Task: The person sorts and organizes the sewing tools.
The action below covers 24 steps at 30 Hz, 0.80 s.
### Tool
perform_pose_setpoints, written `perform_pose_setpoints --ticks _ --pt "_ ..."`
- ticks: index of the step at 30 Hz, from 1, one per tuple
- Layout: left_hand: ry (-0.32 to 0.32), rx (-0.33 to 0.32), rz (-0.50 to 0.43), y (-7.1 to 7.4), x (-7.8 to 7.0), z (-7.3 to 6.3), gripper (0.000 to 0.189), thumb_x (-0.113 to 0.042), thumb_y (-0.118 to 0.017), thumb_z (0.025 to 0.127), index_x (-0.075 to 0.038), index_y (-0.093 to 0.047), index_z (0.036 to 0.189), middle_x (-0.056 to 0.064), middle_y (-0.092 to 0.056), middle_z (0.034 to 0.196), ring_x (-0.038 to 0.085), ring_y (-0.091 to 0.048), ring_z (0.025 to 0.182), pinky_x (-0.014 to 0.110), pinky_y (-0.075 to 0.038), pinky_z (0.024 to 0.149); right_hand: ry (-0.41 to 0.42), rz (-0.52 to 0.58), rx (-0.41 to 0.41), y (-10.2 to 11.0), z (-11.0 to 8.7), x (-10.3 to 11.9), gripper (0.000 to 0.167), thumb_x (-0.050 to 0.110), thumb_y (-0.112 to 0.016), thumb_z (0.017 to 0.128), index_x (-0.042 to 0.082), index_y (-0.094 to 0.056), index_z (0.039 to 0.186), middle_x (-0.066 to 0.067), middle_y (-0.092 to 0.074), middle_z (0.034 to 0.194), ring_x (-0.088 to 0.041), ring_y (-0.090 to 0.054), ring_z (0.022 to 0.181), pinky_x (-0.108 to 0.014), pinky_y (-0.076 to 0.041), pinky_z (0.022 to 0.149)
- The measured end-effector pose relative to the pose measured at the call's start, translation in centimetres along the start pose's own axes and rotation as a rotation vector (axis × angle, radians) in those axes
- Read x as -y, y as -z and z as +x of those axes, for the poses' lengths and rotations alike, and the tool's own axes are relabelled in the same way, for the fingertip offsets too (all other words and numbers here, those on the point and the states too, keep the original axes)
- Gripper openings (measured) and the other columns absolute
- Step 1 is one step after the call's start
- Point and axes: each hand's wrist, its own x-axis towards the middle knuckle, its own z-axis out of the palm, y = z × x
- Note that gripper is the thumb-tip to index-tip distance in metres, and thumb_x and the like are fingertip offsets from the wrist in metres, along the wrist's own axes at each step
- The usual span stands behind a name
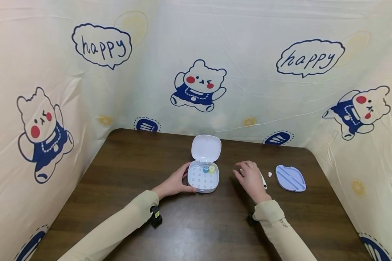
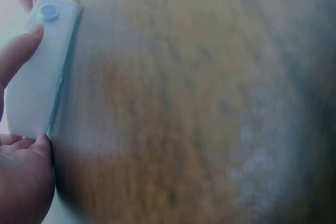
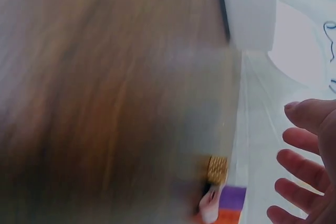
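A small white case [image 1: 196, 186] stands on the table with its lid [image 1: 206, 148] raised. Inside its pegged base are a blue round piece [image 1: 206, 168] and a yellow round piece [image 1: 212, 169]. My left hand [image 1: 174, 183] grips the case at its left side, thumb at the front. In the left wrist view the thumb lies by the round button [image 2: 50, 12] on the case's front wall. To the right of the case, my right hand [image 1: 250, 180] hovers with fingers loosely bent and apart, holding nothing. It partly hides a slim white object [image 1: 264, 181] with a dark end.
A lavender tray-like piece [image 1: 290, 178] with diagonal ridges lies at the right. Between it and the right hand is a tiny white piece [image 1: 269, 174]. Printed cloth [image 1: 248, 29] encloses the back and sides of the brown table [image 1: 134, 156].
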Motion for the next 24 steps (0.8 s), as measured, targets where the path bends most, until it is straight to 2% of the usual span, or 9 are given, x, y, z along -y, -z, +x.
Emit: perform_pose_setpoints --ticks 9,20,24 --pt "-0.025 -0.005 -0.017 0.0 0.0 -0.1 0.114 -0.024 -0.093 0.08 -0.004 -0.02 0.164 0.019 -0.027 0.168 0.033 -0.034 0.153 0.046 -0.034 0.122 -0.062 -0.014 -0.024 0.8 -0.7 -2.0 0.029 0.014 -0.083 0.09 -0.002 -0.074 0.112 -0.021 -0.07 0.107 -0.044 -0.061 0.105 -0.06 -0.05 0.091" --pt "-0.005 0.0 0.001 0.0 0.0 0.0 0.114 -0.027 -0.093 0.081 -0.005 -0.018 0.165 0.017 -0.025 0.169 0.032 -0.034 0.153 0.044 -0.033 0.123 -0.167 -0.034 -0.015 0.8 -1.0 -3.4 0.031 0.016 -0.08 0.092 -0.003 -0.073 0.115 -0.024 -0.071 0.111 -0.049 -0.057 0.112 -0.065 -0.045 0.095" --pt "-0.008 0.002 0.0 0.0 0.1 0.0 0.115 -0.026 -0.093 0.08 -0.005 -0.018 0.165 0.016 -0.025 0.169 0.031 -0.034 0.153 0.043 -0.033 0.123 -0.192 -0.039 -0.014 0.6 -1.1 -3.8 0.029 0.018 -0.08 0.093 -0.002 -0.074 0.114 -0.023 -0.073 0.106 -0.05 -0.058 0.109 -0.065 -0.045 0.094"
